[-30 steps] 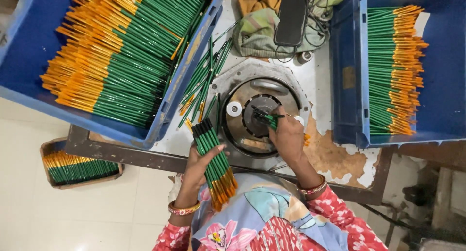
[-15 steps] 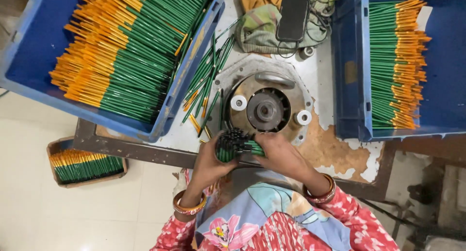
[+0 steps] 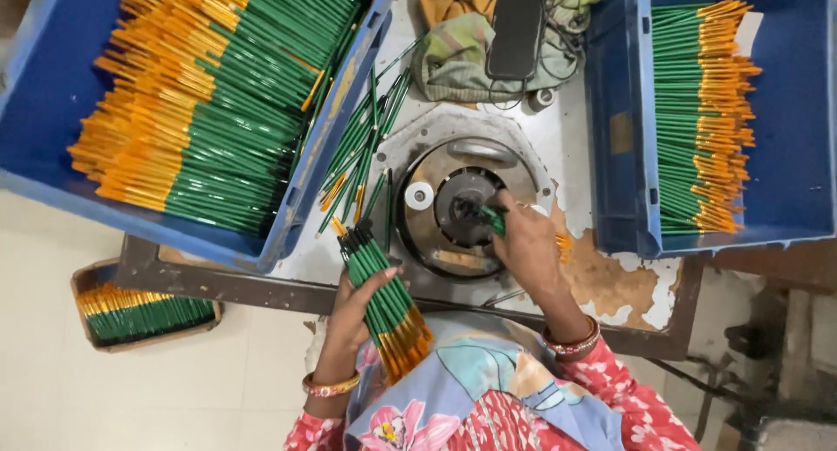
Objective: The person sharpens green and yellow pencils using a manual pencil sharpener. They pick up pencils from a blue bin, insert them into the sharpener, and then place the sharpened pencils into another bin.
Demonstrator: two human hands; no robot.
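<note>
My left hand point(image 3: 349, 316) grips a bundle of green pencils with orange ends point(image 3: 384, 298), held at the table's near edge with the orange ends toward me. My right hand point(image 3: 527, 246) holds a single green pencil point(image 3: 493, 220) with its tip pushed into the dark centre of a round metal machine point(image 3: 453, 211) set in the table. The pencil's far end is hidden by the machine's hub.
A blue crate point(image 3: 52, 93) at the left is full of green and orange pencils; another blue crate point(image 3: 785, 111) at the right holds a neat row. Loose pencils point(image 3: 357, 146) lie beside the machine. A cloth and black device point(image 3: 488, 41) sit behind. A small box point(image 3: 144, 307) stands on the floor.
Half a second ago both hands were together on the bundle in front of the machine. Now my right hand has carried one pencil to the machine's centre, and my left hand holds the bundle apart.
</note>
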